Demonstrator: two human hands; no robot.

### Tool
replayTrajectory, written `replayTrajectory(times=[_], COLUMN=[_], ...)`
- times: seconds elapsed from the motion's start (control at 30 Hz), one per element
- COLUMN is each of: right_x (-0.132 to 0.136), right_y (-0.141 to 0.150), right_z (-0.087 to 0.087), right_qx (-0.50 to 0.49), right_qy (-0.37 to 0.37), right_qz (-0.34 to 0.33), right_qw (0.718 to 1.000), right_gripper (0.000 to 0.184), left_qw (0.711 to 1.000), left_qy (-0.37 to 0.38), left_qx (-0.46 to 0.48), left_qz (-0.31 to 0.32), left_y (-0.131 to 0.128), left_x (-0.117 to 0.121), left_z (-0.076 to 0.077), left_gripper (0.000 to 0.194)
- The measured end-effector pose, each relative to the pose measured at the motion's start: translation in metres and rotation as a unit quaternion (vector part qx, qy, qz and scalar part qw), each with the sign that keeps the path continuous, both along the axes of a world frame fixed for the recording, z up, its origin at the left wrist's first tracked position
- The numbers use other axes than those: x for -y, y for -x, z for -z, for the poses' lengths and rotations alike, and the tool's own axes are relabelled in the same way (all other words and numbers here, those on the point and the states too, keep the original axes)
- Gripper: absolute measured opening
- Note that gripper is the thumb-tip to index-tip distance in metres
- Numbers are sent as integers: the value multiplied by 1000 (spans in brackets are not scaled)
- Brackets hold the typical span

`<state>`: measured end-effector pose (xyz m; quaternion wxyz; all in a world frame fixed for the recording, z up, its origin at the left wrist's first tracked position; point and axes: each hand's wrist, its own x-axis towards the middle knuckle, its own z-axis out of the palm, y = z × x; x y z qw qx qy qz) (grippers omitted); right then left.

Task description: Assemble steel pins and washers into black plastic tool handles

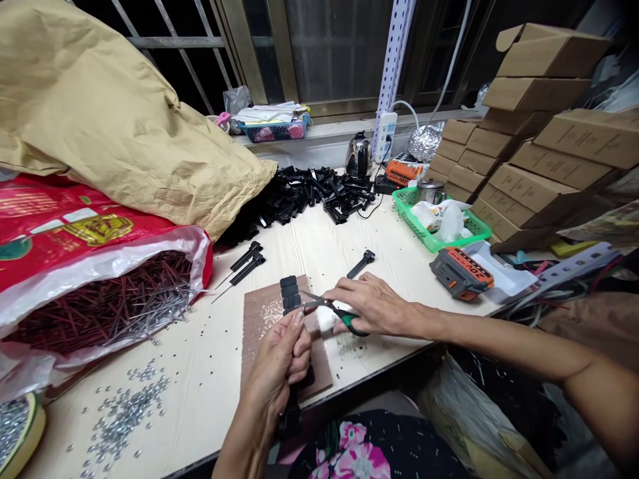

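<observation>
My right hand (372,303) is closed around a pair of scissors (344,316) with green and black handles. Their blades point left, over a brown board (254,332) on the table. Just below the blades, my left hand (284,356) is closed in a pinch, thumb against forefinger; what lies between the fingertips is too small to name. Black rectangular pads (289,287) sit in a row on the board behind the blades, beside pale crumbs (269,316). A dark part shows beneath my left hand, mostly hidden by it. Beyond my right hand lies a black plastic piece (361,263).
Left of the board are two black pieces with metal rods (247,267), a red sack (100,219) of thin rods and scattered small metal bits (127,412). A pile of black parts (319,189), a green basket (424,233), a battery (462,274) and stacked cartons (534,179) stand farther back.
</observation>
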<state>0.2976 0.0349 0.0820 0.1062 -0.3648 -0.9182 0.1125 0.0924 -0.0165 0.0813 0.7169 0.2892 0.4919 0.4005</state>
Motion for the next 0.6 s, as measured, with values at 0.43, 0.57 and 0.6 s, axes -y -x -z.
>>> replayTrajectory(times=[0.43, 0.57, 0.6], right_x=[5, 6, 6], right_y=[6, 7, 7], right_z=[10, 15, 15], right_qx=[-62, -118, -134], right_qy=[46, 109, 129], right_qz=[-43, -43, -42], right_qw=[996, 986, 982], right_gripper=[62, 63, 61], left_qw=[1000, 1000, 1000], left_qy=[8, 16, 15], left_qx=[11, 16, 16], left_qz=[13, 6, 6], left_y=[0, -2, -3], left_x=[1, -1, -1], left_z=[-5, -1, 0], left_gripper=[43, 44, 44])
